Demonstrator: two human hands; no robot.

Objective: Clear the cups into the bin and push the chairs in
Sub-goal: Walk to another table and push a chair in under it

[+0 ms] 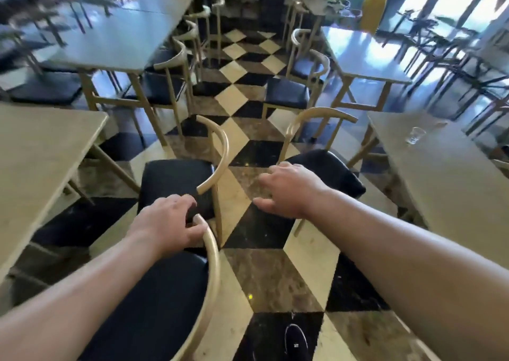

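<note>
I stand in an aisle between tables. My left hand [168, 223] closes around the tip of the curved wooden backrest of the nearest left chair [212, 267], which has a black seat. A second left chair [176, 179] stands just ahead of it, pulled out from the left table [41, 154]. My right hand [286, 190] hovers with spread fingers at the near edge of the right chair [333, 168], holding nothing. That chair stands out from the right table [454, 184]. A clear glass cup [415, 135] sits on the right table's far end.
A checkered floor aisle [248, 107] runs ahead between more tables and chairs on both sides. A yellow bin-like box [373, 13] stands at the far right back. My dark shoe [296, 341] shows at the bottom.
</note>
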